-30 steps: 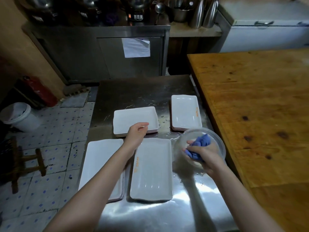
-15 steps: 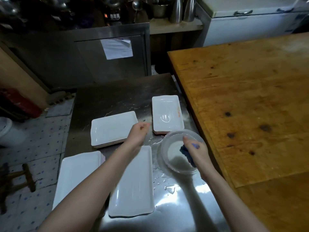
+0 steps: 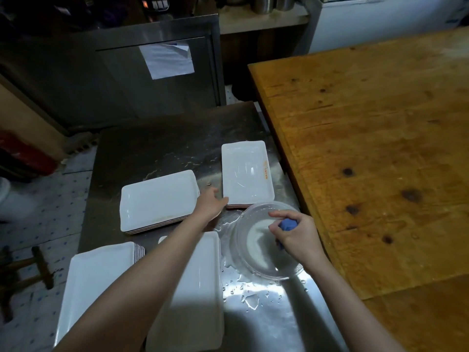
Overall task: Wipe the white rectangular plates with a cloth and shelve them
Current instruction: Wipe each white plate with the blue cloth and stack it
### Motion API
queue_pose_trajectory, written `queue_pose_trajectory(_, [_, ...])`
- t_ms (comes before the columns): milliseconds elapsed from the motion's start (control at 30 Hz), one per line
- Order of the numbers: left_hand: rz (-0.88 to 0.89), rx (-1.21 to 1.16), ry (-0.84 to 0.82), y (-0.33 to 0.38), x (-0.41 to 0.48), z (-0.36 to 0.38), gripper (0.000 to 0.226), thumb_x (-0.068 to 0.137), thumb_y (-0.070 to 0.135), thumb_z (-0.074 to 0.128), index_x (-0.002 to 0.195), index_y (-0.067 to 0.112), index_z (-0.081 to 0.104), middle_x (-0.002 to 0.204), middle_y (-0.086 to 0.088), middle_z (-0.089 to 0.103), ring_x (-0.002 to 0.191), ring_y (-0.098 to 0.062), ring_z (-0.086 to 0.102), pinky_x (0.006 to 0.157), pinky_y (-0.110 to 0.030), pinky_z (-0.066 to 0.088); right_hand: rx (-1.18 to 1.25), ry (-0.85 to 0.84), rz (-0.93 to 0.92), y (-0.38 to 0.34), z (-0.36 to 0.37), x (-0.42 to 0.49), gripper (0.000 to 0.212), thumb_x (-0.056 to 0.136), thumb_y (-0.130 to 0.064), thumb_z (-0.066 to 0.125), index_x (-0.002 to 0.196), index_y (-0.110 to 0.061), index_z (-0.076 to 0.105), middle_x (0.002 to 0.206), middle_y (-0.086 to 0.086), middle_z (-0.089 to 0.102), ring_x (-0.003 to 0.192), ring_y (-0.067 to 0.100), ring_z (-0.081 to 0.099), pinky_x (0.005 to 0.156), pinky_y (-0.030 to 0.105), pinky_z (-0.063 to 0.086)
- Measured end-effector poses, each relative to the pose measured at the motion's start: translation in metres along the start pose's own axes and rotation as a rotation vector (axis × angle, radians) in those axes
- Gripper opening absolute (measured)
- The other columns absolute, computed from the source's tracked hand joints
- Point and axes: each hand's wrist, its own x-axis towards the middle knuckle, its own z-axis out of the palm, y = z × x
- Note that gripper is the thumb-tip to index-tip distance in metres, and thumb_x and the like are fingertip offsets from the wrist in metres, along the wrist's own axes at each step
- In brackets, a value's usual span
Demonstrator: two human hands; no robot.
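Nearest me, under the person's forearms, lie two lots of white rectangular plates: a near stack (image 3: pixel 96 275) behind and left of the left fingers, and a long plate (image 3: pixel 198 288) directly behind them. Water is pooled on the steel table (image 3: pixel 253 313) just beside that plate. That looks to me like the main hazard, since a wet plate picked up one-handed could slide out of a grip. A cloth that isn't squeezed out would also smear water about rather than dry anything.

The right hand (image 3: pixel 297 235) is curled tightly round a blue cloth (image 3: pixel 288 224), which pokes out between thumb and fingers. It is held inside a clear bowl (image 3: pixel 253 270) that seems tipped on the wet steel. A hard press there might skid the bowl into the plates beside it.

The left hand (image 3: pixel 210 207) is stretched forward with its fingers relaxed and straight, holding nothing. A far-left stack (image 3: pixel 157 199) sits just to the left of those fingers, and a far-right stack (image 3: pixel 246 171) just ahead and right of the thumb. I cannot tell whether the thumb touches its corner. Its top plate glistens with water. Right of both hands runs a wooden table (image 3: pixel 368 148).
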Motion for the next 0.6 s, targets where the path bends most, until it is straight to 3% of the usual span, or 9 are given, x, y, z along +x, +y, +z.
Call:
queue_pose_trajectory(100, [-0.011, -0.025, 0.0, 0.0, 0.005, 0.009, 0.044, 0.087, 0.024, 0.067, 0.125, 0.004, 0.058, 0.125, -0.011, 0.063, 0.112, -0.028, 0.059, 0.09, -0.028, 0.043, -0.052, 0.02, -0.028, 0.004, 0.0, 0.006, 0.008, 0.078, -0.011, 0.074, 0.075, -0.017, 0.072, 0.052, -0.001, 0.06, 0.037, 0.005, 0.047, 0.042, 0.018, 0.04])
queue_pose_trajectory(233, [-0.03, -0.072, 0.037, 0.0, 0.01, 0.014, 0.026, 0.085, 0.017, 0.068, 0.108, 0.004, 0.064, 0.099, -0.014, 0.07, 0.088, -0.031, 0.067, 0.082, -0.034, 0.05, -0.104, 0.054, -0.067, 0.008, 0.005, 0.011, 0.042, 0.073, -0.028, 0.077, 0.048, -0.006, 0.052, 0.038, 0.001, 0.05, 0.036, 0.008, 0.039, 0.043, 0.018, 0.036])
queue_pose_trajectory(333, [-0.042, -0.1, 0.05, 0.0, 0.013, 0.013, 0.005, 0.085, 0.007, 0.062, 0.089, 0.008, 0.062, 0.068, -0.009, 0.065, 0.047, -0.012, 0.06, 0.064, -0.027, 0.048, -0.156, 0.076, -0.087, 0.01, 0.009, 0.014, 0.053, 0.074, -0.035, 0.075, 0.046, -0.01, 0.038, 0.037, 0.0, 0.042, 0.04, 0.011, 0.033, 0.045, 0.023, 0.032])
queue_pose_trajectory(400, [-0.041, -0.089, 0.05, 0.001, 0.016, 0.013, 0.017, 0.084, 0.001, 0.057, 0.072, 0.013, 0.057, 0.053, -0.003, 0.057, 0.033, -0.002, 0.051, 0.057, -0.024, 0.045, -0.172, 0.094, -0.109, 0.012, 0.011, 0.015, 0.055, 0.078, -0.038, 0.071, 0.048, -0.01, 0.035, 0.037, 0.002, 0.04, 0.04, 0.012, 0.034, 0.046, 0.025, 0.033])
queue_pose_trajectory(500, [-0.045, -0.125, 0.032, 0.003, 0.017, 0.01, 0.025, 0.085, -0.005, 0.046, 0.067, 0.011, 0.05, 0.062, -0.007, 0.056, 0.041, -0.009, 0.06, 0.061, -0.029, 0.047, -0.189, 0.115, -0.105, 0.016, 0.014, 0.018, 0.057, 0.085, -0.042, 0.062, 0.051, -0.005, 0.036, 0.039, 0.009, 0.042, 0.042, 0.019, 0.042, 0.05, 0.033, 0.038])
queue_pose_trajectory(600, [-0.073, -0.196, 0.038, -0.001, 0.02, 0.006, 0.022, 0.087, -0.005, 0.038, 0.086, 0.006, 0.057, 0.079, -0.015, 0.065, 0.053, -0.022, 0.067, 0.071, -0.038, 0.057, -0.196, 0.103, -0.114, 0.018, 0.015, 0.02, 0.055, 0.091, -0.041, 0.055, 0.047, -0.015, 0.035, 0.034, 0.0, 0.038, 0.039, 0.015, 0.04, 0.048, 0.031, 0.033])
